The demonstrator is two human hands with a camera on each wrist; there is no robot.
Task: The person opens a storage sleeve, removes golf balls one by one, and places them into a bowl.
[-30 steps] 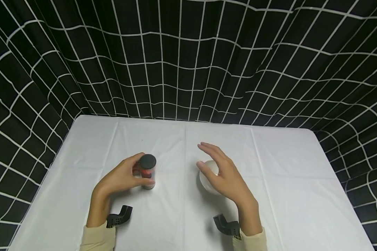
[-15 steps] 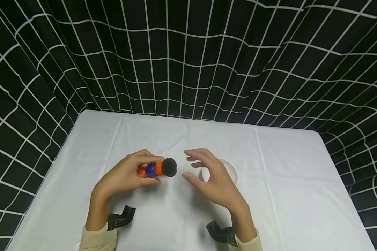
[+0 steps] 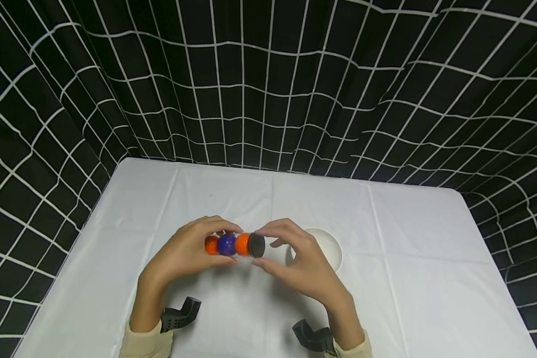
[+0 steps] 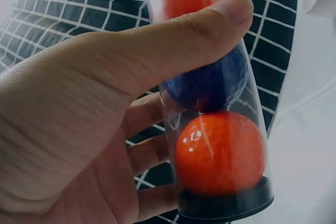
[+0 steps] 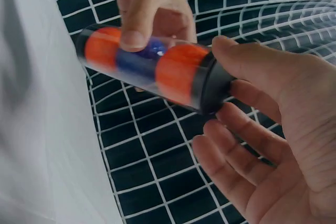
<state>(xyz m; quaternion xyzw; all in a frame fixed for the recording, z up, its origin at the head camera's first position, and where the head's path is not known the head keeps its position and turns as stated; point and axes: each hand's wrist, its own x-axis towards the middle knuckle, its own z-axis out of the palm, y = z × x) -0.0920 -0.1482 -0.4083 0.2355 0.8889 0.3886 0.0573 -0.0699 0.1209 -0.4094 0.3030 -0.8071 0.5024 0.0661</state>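
Observation:
A clear tube of golf balls (image 3: 227, 244), orange at both ends and blue in the middle, lies tilted sideways above the table. My left hand (image 3: 183, 253) grips the tube with the thumb on one side and the fingers on the other. Dimples show on the blue ball (image 4: 210, 85) in the left wrist view. At the tube's right end sits a black cap (image 3: 257, 245). My right hand (image 3: 309, 261) pinches this cap between thumb and index finger. In the right wrist view its other fingers (image 5: 226, 169) curve loosely below the cap (image 5: 214, 88).
A white bowl (image 3: 333, 247) stands on the table behind the right hand, partly hidden by it. White cloth covers the table (image 3: 420, 278). Black curtains with a white grid (image 3: 268, 89) rise around its back and sides.
The left hand has tipped the tube from upright to sideways, cap towards the right, and lifted it. The right hand has moved left from over the bowl to the cap.

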